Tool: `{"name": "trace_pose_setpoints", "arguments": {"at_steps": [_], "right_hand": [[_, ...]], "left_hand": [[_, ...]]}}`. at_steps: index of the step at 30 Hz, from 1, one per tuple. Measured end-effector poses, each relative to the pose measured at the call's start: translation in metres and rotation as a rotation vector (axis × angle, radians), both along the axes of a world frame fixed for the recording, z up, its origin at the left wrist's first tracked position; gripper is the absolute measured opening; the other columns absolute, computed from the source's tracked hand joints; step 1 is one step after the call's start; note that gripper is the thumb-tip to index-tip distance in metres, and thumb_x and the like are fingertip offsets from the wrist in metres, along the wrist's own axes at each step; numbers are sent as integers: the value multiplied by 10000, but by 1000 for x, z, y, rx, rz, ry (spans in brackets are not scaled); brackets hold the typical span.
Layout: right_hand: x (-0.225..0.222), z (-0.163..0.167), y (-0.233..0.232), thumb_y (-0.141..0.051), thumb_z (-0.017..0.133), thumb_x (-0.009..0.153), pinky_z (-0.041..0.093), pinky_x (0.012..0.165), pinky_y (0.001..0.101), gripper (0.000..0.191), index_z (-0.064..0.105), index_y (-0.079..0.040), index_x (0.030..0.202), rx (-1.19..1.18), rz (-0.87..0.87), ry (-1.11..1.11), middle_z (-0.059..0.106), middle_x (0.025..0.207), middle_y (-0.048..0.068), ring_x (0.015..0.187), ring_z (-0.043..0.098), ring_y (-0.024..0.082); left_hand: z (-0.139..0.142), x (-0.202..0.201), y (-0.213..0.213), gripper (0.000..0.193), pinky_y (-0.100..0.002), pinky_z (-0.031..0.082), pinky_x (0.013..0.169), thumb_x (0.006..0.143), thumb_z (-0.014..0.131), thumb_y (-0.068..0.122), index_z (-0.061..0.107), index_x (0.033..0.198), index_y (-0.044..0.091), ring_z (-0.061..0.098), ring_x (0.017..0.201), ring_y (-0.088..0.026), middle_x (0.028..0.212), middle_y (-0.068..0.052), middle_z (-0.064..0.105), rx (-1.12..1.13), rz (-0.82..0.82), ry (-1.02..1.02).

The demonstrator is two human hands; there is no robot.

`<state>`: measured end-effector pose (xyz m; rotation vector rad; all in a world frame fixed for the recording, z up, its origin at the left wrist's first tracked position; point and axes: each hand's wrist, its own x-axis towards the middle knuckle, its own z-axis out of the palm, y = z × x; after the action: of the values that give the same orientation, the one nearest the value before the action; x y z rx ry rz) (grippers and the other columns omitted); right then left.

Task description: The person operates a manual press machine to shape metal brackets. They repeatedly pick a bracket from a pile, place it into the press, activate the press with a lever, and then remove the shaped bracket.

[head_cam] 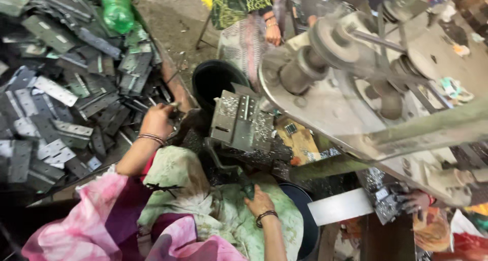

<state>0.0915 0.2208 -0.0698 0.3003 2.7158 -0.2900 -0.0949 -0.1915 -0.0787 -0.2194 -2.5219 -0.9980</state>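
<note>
Head view: left hand (156, 119) stretched out, grip closed on a hinge plate (173, 106); right hand (259, 201) flat, released, on cloth (229, 215).

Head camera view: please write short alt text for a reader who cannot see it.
A person's left hand reaches into a heap of flat grey metal hinge plates; the right hand rests on pale green cloth below a grey metal press machine.

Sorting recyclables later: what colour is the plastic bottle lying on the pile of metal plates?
Green, translucent plastic bottle, at the top of the head view, on the grey metal plates.
</note>
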Motion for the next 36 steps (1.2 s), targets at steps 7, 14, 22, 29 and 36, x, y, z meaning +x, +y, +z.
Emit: {"name": "trace_pose_setpoints", "arguments": {"at_steps": [7, 14, 22, 29, 36], "right_hand": [[4, 9, -4, -425, 741, 845, 532, 974, 487, 642, 518, -61, 1325, -21, -26, -22, 695, 1158, 252, 1118, 660, 411], [4, 12, -4, -417, 725, 869, 534, 980, 491, 620, 513, -16, 1292, -2, -15, -46, 686, 1167, 267, 1130, 658, 416], [5, 18, -10, -396, 747, 843, 519, 1006, 477, 650, 502, -55, 1339, -23, -44, -51, 669, 1222, 247, 1172, 635, 403], [4, 13, -7, -413, 748, 853, 530, 981, 478, 666, 502, -52, 1355, 12, -42, -45, 677, 1179, 254, 1138, 647, 405], [29, -69, 0, -415, 738, 852, 561, 899, 530, 678, 500, -137, 1423, 4, -153, 35, 729, 1077, 234, 1025, 689, 441]], "left_hand": [[47, -17, 170, 519, -421, 556, 949, 688, 704, 29, 723, 1202, 98, 694, 1040, -373, 1102, -235, 713, 244, -235, -291], [37, 3, 215, 494, -442, 506, 1015, 828, 685, 92, 665, 1321, 116, 534, 1258, -350, 1399, -134, 562, -40, -118, -155], [5, 68, 222, 461, -709, 212, 1126, 957, 525, 419, 685, 1243, 94, 311, 1437, -375, 1497, -150, 472, -612, -243, -56], [14, 40, 234, 370, -769, 146, 1130, 996, 468, 331, 734, 1177, 148, 260, 1480, -412, 1528, -109, 465, -734, -234, -169], [22, 29, 238, 343, -778, 150, 1132, 969, 500, 280, 767, 1132, 137, 303, 1457, -416, 1439, -103, 557, -708, -197, -149]]}}
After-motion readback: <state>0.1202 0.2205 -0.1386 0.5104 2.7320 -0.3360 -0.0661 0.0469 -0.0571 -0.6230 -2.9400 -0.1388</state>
